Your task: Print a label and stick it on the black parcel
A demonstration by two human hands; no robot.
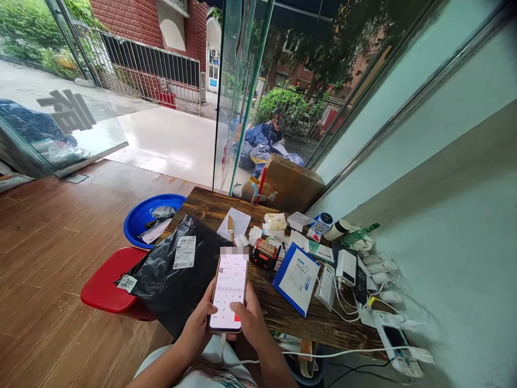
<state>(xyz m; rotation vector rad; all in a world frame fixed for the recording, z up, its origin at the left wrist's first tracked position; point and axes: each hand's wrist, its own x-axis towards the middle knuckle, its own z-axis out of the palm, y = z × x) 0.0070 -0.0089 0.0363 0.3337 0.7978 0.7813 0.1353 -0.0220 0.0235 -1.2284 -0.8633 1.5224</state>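
Observation:
Both my hands hold a smartphone (pixel 228 291) upright over my lap, its lit screen showing a number keypad. My left hand (pixel 201 312) grips the left edge, with the thumb over the lower left of the screen. On the other side my right hand (pixel 251 317) wraps the right edge, its thumb resting over the lower keys. A white cable (pixel 222 347) runs from the phone's bottom end. Left of the phone lies a black plastic parcel bag (pixel 161 269) with a white label and a numbered tag. Just beyond the phone is a small black-and-orange label printer (pixel 264 254).
On the wooden table (pixel 202 200) are a knife (pixel 230 226), a blue-edged envelope (pixel 297 277), a QR-code stand (pixel 320 226) and tangled cables. A red stool (pixel 109 280) and blue basin (pixel 135 221) stand left. Beyond the glass are a cardboard box (pixel 293 180) and a person (pixel 262 134).

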